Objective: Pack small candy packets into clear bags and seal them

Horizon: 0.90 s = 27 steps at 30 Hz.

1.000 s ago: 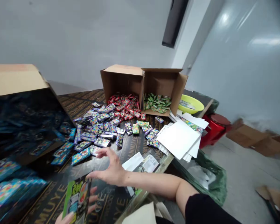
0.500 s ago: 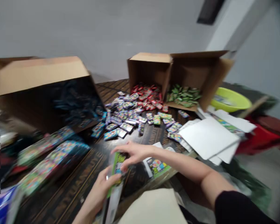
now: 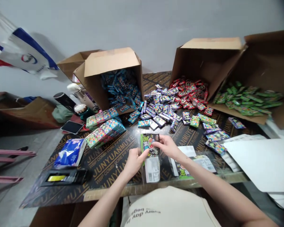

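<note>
We're sitting right up at the near edge of the table (image 3: 161, 188), both forearms reaching in over it and angling toward each other. Our left hand (image 3: 134, 163) is curled around the lower left corner of a green-edged snack packet (image 3: 149, 144), fingers closed on it. Our right hand (image 3: 167, 146) comes in from the other side, fingers (image 3: 159, 143) stretched out and pinching the packet's right edge, so both hands have hold of it. The packet sits between the hands just above the tabletop, a little in from the near edge, with a white barcode label (image 3: 152, 170) showing below it.

There's open dark tabletop to the left, between our left hand and a blue tissue pack (image 3: 69, 153) near the left edge. Room is tighter on the right: a printed sheet (image 3: 194, 164) lies just beside our right wrist, and a stack of white card (image 3: 257, 164) hangs over the right edge. Straight ahead, loose packets (image 3: 158, 107) cover the middle of the table, with two banded stacks of packets (image 3: 104, 132) off to the left. Along the far edge, tipped cardboard boxes (image 3: 208, 60) spill blue, red and green packets.
</note>
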Tool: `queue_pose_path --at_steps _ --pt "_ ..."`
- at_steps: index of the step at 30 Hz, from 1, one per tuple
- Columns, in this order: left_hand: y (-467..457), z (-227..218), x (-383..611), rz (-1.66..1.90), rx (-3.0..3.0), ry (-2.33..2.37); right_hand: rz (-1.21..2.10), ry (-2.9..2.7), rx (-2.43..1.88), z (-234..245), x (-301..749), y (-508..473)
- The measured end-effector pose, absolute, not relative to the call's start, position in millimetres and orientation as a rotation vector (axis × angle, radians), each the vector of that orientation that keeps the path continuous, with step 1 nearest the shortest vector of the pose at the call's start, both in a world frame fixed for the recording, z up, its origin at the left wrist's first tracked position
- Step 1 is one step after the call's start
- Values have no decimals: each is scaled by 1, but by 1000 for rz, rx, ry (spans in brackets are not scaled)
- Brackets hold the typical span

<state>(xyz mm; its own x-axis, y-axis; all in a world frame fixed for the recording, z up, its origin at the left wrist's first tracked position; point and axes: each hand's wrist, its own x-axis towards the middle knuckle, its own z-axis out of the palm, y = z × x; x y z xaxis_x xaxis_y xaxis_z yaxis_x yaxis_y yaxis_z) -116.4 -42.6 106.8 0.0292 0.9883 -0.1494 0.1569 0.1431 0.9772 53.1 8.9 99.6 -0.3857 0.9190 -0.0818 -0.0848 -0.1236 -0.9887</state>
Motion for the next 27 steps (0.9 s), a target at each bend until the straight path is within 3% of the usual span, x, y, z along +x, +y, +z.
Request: queue_pose_path --at_steps 7,13,20,27 --pt "-26 103 -123 1126 1076 1265 2133 -1399 -822 87 62 -14" --pt "-36 78 -117 937 1087 1070 1715 -1368 -1028 69 74 -7" --pt "-50 77 -89 941 1014 943 1301 -923 -1189 93 56 8" --pt "-29 104 -67 1332 451 969 1400 -778 -1131 93 38 -8"
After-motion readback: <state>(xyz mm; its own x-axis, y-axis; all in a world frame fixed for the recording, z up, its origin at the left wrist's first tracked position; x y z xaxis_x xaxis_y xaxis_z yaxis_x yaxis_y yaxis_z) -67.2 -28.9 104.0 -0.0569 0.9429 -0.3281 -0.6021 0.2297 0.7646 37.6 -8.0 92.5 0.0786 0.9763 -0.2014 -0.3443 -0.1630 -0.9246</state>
